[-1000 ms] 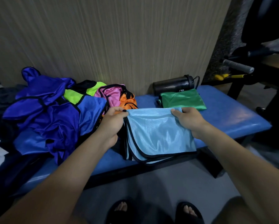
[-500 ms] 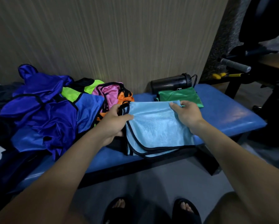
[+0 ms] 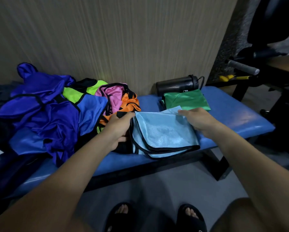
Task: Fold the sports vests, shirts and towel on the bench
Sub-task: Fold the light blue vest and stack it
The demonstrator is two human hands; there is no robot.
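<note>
— While the left hand (image 3: 119, 127) is gripping the left edge of the light-blue mesh sports vest with black trim (image 3: 162, 133), fingers curled round the fabric, what is the right hand (image 3: 198, 120) doing?

— It is lying on the vest's far right corner, fingers together and pinching the raised corner of the top layer.

— Where is the vest sitting?

— It is lying folded in layers on the blue padded worktop (image 3: 232, 114), near the front edge, just in front of a folded green vest (image 3: 187, 99).

— And the rest?

— A heap of unfolded royal-blue vests (image 3: 45, 114) is lying to the left, with lime-green (image 3: 73, 92), pink (image 3: 113, 94) and orange (image 3: 130, 102) ones tangled beside it. A dark cylindrical bottle (image 3: 177, 84) is lying on its side against the wall (image 3: 115, 39), touching the green vest's far edge.
</note>
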